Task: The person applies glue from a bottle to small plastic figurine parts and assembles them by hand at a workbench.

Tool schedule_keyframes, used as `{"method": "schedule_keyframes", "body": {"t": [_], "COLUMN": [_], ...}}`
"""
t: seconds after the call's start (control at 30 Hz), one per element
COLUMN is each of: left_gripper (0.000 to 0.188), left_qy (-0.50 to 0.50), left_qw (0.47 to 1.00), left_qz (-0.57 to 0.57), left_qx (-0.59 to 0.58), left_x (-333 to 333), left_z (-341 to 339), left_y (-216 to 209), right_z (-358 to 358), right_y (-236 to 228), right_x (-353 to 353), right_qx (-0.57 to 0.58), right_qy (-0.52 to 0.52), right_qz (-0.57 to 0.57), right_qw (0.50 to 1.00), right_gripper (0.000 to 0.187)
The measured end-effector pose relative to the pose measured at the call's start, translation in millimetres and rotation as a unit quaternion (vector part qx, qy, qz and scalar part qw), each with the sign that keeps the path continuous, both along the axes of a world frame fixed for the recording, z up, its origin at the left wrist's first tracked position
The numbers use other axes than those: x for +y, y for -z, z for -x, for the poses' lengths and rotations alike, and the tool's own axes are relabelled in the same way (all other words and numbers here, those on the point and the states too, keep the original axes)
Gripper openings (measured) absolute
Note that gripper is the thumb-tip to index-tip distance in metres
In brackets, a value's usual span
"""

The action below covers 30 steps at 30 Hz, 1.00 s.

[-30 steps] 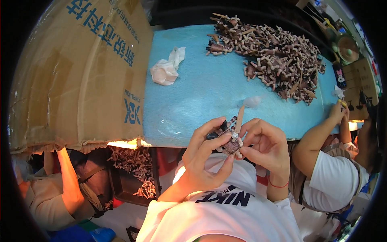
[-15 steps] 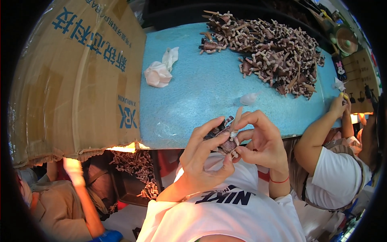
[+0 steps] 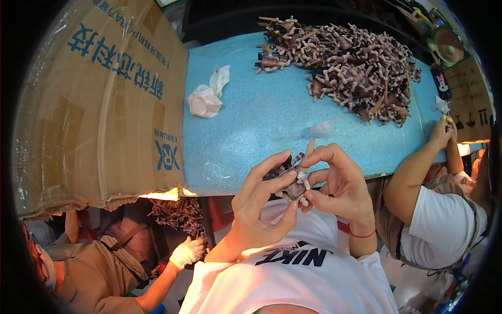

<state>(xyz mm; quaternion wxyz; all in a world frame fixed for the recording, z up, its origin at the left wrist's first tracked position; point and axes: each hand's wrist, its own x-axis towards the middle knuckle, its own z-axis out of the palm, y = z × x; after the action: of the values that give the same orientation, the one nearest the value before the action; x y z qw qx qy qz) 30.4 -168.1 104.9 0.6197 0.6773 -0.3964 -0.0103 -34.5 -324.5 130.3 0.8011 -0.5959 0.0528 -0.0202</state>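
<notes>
Blue tabletop (image 3: pixel 251 99) lies open beyond its near edge (image 3: pixel 210 192), where left hand (image 3: pixel 257 201) and right hand (image 3: pixel 344 186) clamp a figurine (image 3: pixel 294 191).

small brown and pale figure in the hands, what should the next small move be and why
Perhaps pinch the right edge of the small brown and pale figure with the bare right hand, since its thumb is right by that edge while the bare left hand holds the other side.

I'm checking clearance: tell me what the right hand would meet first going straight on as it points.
Probably the brown figure held in the left hand; the right hand looks near or touching it, though depth is unclear.
</notes>
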Motion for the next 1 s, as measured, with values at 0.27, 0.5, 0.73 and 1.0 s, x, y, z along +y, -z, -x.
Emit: {"method": "schedule_keyframes", "body": {"t": [0.27,0.5,0.73,1.0], "left_gripper": [0.042,0.035,0.044,0.048], "left_qy": [-0.026,0.023,0.196,0.242], "left_qw": [1.0,0.95,0.694,0.593], "left_qz": [0.017,0.128,0.285,0.319], "left_qx": [0.002,0.283,0.631,0.698], "left_x": [-2,-7,-7,-5], "left_z": [-1,3,2,8], "left_y": [9,17,23,16], "right_z": [-4,-5,13,13], "right_y": [2,2,12,10], "right_x": [3,10,8,19], "right_qx": [0.008,0.033,-0.103,-0.145], "right_qy": [-0.007,0.067,0.226,0.199], "right_qz": [0.029,0.019,0.402,0.556], "right_qw": [1.0,0.997,0.881,0.794], "right_gripper": [0.038,0.037,0.042,0.055]}}
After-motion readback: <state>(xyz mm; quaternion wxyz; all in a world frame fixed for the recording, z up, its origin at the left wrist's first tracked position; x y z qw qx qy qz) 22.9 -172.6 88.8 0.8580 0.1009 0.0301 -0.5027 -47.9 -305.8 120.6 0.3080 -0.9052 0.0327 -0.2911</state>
